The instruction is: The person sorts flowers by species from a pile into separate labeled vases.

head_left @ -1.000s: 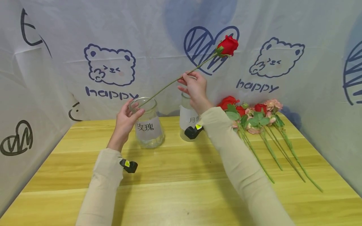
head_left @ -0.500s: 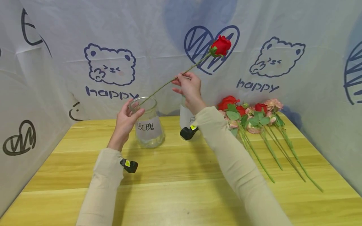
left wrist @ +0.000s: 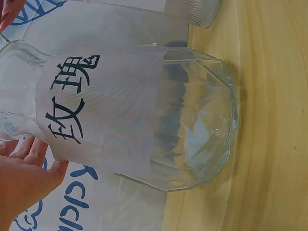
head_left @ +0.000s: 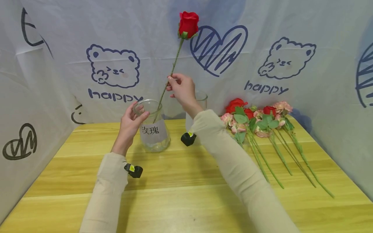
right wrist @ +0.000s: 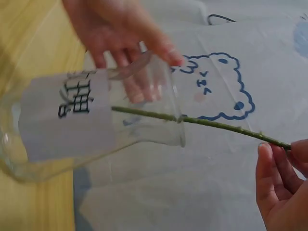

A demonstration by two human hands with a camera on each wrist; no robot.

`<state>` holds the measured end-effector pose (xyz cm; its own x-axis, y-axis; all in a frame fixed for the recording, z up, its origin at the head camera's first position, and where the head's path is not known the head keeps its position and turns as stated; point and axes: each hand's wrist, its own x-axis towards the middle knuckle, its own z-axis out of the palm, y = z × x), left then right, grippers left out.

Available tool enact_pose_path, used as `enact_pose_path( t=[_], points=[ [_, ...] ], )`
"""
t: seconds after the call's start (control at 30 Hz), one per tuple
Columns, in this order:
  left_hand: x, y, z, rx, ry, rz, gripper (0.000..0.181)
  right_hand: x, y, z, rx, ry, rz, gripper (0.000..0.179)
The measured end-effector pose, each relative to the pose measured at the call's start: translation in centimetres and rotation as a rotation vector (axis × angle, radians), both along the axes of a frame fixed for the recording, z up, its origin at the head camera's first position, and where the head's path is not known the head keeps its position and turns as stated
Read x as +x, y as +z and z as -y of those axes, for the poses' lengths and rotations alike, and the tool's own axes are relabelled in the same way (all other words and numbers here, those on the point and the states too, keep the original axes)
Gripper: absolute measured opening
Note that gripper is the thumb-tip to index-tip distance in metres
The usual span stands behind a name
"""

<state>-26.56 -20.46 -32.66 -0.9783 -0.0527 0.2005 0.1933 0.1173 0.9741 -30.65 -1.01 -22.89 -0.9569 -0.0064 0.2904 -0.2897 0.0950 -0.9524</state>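
Observation:
My right hand [head_left: 183, 92] pinches the stem of a red rose [head_left: 188, 26] between thumb and fingers. The bloom points up, and the stem leans slightly, its lower end inside the glass vase [head_left: 157, 145]. In the right wrist view the green stem [right wrist: 224, 126] passes through the vase's mouth and goes behind its paper label [right wrist: 67, 115]. My left hand [head_left: 129, 124] holds that vase by the neck, thumb in front and fingers behind. The vase stands upright on the table and bears a label with black Chinese characters.
A second labelled glass vase [head_left: 201, 97] stands to the right, partly behind my right hand. Several red and pink flowers [head_left: 256, 119] lie at the right of the wooden table [head_left: 172, 200], stems towards me. A printed cloth [head_left: 163, 64] hangs behind.
My right hand has moved left and swung the rose from a steep rightward slant to nearly upright. The stem's end has gone deeper into the vase. My left hand keeps its place.

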Motion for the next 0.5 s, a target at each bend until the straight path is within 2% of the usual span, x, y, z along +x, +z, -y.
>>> enact_pose_path(
  t=[0.17, 0.33, 0.43, 0.5],
  points=[
    [0.1, -0.1, 0.0, 0.009, 0.007, -0.008, 0.08, 0.1, 0.0, 1.2, 0.261, 0.032, -0.112, 0.022],
    [0.2, -0.1, -0.1, 0.015, -0.001, -0.016, 0.079, 0.0, 0.6, 1.8, 0.523, -0.011, -0.171, 0.021],
    [0.2, -0.1, -0.2, 0.01, -0.001, -0.02, 0.08, -0.1, 1.3, 1.9, 0.645, -0.029, -0.202, 0.02],
    [0.2, -0.1, -0.1, 0.01, 0.0, -0.024, 0.08, -0.1, 1.6, 2.0, 0.687, -0.017, -0.21, 0.02]
  ],
)
